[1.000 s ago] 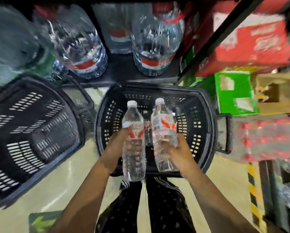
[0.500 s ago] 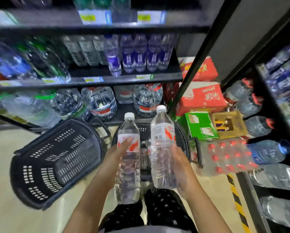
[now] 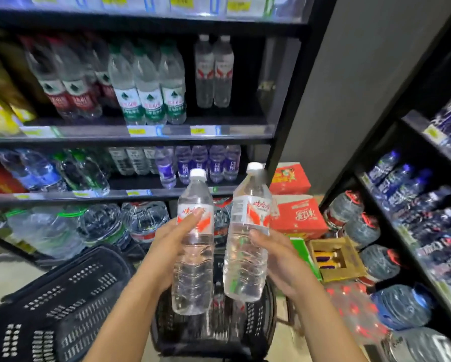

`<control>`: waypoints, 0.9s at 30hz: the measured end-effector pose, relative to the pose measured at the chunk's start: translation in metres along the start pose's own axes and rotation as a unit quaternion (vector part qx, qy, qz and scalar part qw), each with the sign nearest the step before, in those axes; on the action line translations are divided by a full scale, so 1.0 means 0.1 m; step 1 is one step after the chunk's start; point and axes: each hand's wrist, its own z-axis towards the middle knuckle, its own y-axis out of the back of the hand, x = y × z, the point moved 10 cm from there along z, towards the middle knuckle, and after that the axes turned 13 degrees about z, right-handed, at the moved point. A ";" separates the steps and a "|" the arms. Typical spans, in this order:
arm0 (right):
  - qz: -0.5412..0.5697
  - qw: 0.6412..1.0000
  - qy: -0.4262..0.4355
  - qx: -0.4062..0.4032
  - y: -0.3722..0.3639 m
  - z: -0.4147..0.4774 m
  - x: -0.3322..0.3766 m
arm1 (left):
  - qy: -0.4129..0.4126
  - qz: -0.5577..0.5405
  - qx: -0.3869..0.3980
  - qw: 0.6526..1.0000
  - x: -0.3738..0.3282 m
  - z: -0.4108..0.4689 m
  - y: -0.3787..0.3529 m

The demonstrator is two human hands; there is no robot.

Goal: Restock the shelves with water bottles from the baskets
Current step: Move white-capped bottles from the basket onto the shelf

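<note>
My left hand (image 3: 171, 246) grips a clear water bottle (image 3: 194, 257) with a white cap and a red-and-white label. My right hand (image 3: 279, 259) grips a second bottle of the same kind (image 3: 248, 246), held a little higher. Both bottles stand upright in the air above a black basket (image 3: 261, 333) on the floor, which holds more bottles. On the upper shelf (image 3: 232, 130), two matching bottles (image 3: 214, 71) stand near the right end, with free room to their right.
An empty black basket (image 3: 54, 309) lies tipped on the floor at the left. The shelves hold other water brands and large jugs (image 3: 143, 220). Red cartons (image 3: 295, 215) and an open box (image 3: 336, 257) sit on the right, beside a second rack of bottles (image 3: 412, 194).
Both hands have lifted the two bottles up out of the basket, and my view has risen from the floor to the shelves.
</note>
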 end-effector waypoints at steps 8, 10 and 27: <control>-0.066 0.997 0.024 0.036 -0.07 0.37 0.66 | -0.082 -0.021 -0.031 0.996 -0.72 0.14 -0.05; -0.070 0.996 0.037 0.040 -0.11 0.51 0.82 | -0.104 -0.021 -0.040 0.994 -0.93 0.26 0.00; -0.173 0.981 0.089 -0.023 -0.44 2.66 1.89 | -0.132 0.132 -0.019 0.982 -2.31 2.45 0.42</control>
